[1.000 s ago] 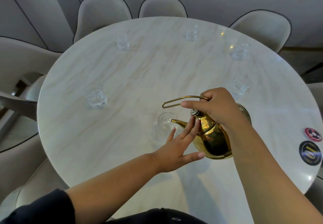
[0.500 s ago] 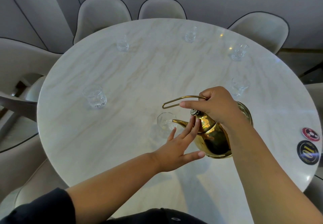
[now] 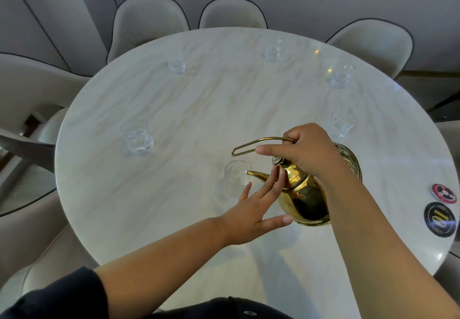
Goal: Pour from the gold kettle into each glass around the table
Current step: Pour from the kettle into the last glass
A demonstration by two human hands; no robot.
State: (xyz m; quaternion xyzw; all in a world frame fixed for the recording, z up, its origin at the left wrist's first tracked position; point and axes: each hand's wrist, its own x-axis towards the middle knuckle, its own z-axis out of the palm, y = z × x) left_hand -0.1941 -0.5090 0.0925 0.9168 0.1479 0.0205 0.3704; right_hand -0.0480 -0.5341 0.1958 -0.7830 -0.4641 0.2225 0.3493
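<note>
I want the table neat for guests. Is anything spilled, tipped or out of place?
No spill shows. The six glasses stand upright on the table. Only the two round stickers at the right edge look out of place. The kettle tilts over the nearest glass.

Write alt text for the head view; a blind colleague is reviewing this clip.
A right hand tilts a gold kettle by its handle, spout over a glass on a round marble table, while the open left hand steadies the kettle's lid. Five more glasses ring the table, with chairs behind.
</note>
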